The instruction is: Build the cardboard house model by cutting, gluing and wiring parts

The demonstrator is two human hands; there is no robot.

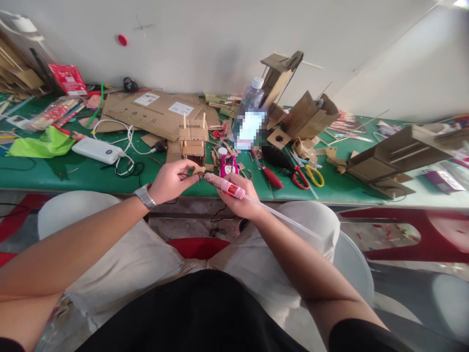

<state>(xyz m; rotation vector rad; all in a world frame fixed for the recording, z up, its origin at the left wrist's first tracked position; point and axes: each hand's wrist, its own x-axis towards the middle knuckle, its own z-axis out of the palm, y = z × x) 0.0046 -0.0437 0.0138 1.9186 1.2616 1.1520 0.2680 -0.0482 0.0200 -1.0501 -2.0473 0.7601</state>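
1. Cardboard piece (199,170), small, just above the near edge of the green table (157,171), mid-view. Left hand (175,181), watch at its wrist, has its grip closed on it, thumb and fingers pinched.
2. Cardboard structure (193,142) upright on the table just beyond, two thin sticks rising from its top.
3. Pink glue gun (224,184) to the right, nozzle pointing left, close to the piece; contact: cannot tell. Clear glue stick (282,215) trails from its rear, down and right. Right hand (244,198) wrapped around the body, grip clamped.
4. Magenta object (229,165) with a cartoon face, just beyond the gun.
5. Farther right: clear bottle (252,98) behind a lit screen (249,128), then red-handled tool (271,177), red scissors handles (300,178), yellow handles (315,176).
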